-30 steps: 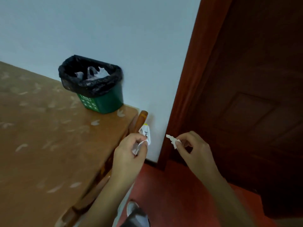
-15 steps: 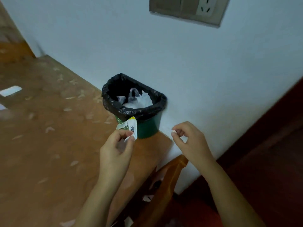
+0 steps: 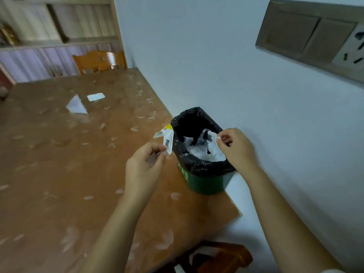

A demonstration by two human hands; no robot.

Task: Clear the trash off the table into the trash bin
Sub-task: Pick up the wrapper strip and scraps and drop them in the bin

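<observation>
A pale wall (image 3: 197, 56) runs along my right side, and high on it is a brownish switch plate (image 3: 291, 34) with two flat rockers and a white socket (image 3: 352, 50) at its right end. Far ahead of me the back of a wooden chair (image 3: 99, 62) stands in front of blurred shelving (image 3: 59, 22). Just below me, close to the wall, the top of another reddish-brown chair (image 3: 226, 257) shows.

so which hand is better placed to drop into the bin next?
Right. The right hand pinches a white scrap above the open bin, so it can likely just let go. The left hand holds its wrapper outside the rim, over the table.
</observation>
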